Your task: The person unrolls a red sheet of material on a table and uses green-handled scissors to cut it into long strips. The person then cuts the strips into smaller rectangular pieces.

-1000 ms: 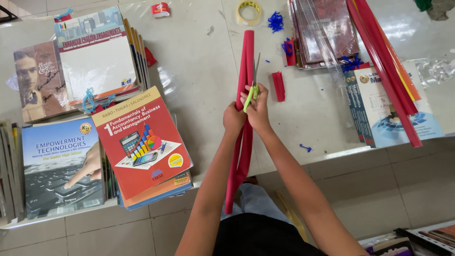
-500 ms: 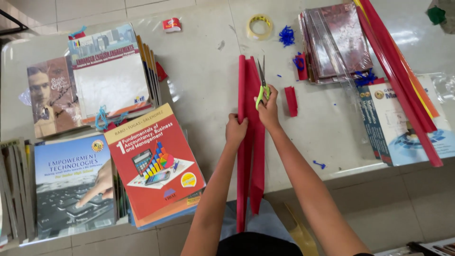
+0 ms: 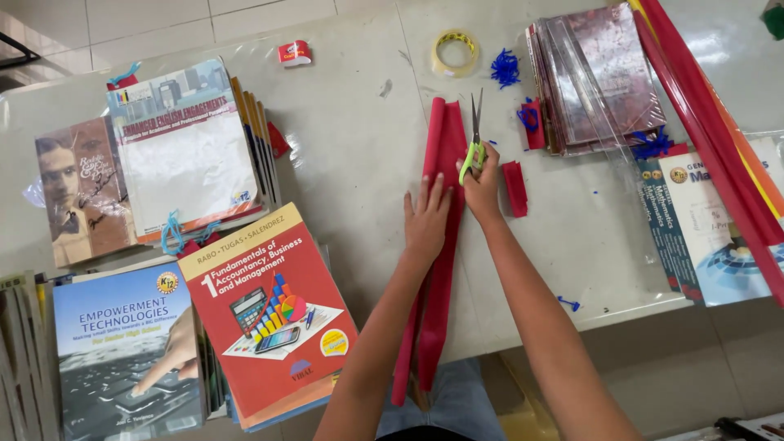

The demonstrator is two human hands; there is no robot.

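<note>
A long red strip of sheet material (image 3: 442,155) lies lengthwise on the white table (image 3: 359,163) and hangs over its near edge. My left hand (image 3: 427,219) rests flat on the strip, fingers spread. My right hand (image 3: 483,178) grips green-handled scissors (image 3: 474,140), blades pointing away along the strip's right edge. A small red offcut (image 3: 515,189) lies just right of the scissors.
Stacks of textbooks (image 3: 196,245) fill the table's left side. A tape roll (image 3: 455,51) and blue string scraps (image 3: 505,68) sit at the back. Plastic-covered books (image 3: 596,77) and long red rolls (image 3: 714,139) occupy the right. A small red box (image 3: 294,53) lies at the back.
The strip has gone from held up in both hands to lying on the table. My left hand has opened flat on it; the scissors moved toward its far end.
</note>
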